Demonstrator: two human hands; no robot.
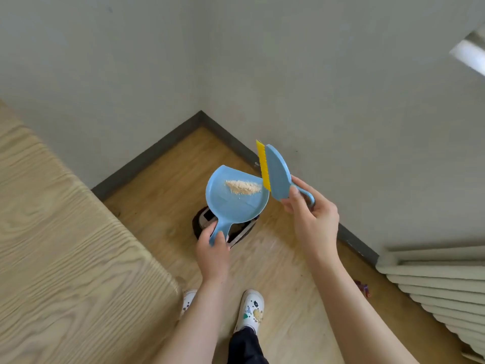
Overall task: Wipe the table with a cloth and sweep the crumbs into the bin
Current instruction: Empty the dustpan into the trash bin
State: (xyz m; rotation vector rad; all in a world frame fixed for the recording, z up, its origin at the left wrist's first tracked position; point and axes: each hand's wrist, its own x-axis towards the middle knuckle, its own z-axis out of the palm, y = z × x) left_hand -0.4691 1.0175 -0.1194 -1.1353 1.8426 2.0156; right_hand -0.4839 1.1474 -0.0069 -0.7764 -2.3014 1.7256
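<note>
Two tools, one per hand, both held up over the floor in the room's corner. L hand (212, 252) grips the short handle of a round light-blue plastic dustpan (236, 206). Its fingers (204, 236) and thumb curl tight round the handle's near end, w/ the pan spreading away to the far side. Pan is smooth and shallow, w/ a raised rim round the back and a straight open lip on the far-right side. A small pale-tan pile of fine crumbs (242, 187) lies in the pan just inside that lip, well apart from the L fingers. R hand (312, 214) holds a light-blue plastic hand brush (279, 177) w/ stiff yellow bristles: thumb pressed on the brush's flat back, other fingers (305, 183) wrapped round its looped handle. Bristle row faces left, its near end at the pan's lip, right beside the crumbs; touching or not, can't tell. Directly below the pan sits a dark round bin (203, 219), mostly hidden by it, w/ a light inner rim showing. Light wood-grain table (65, 232) fills the left side. Wood-look floor (275, 258), dark grey skirting, pale walls. White clog shoes (249, 310) w/ charms at the near edge; ribbed off-white radiator (433, 279) at right.
</note>
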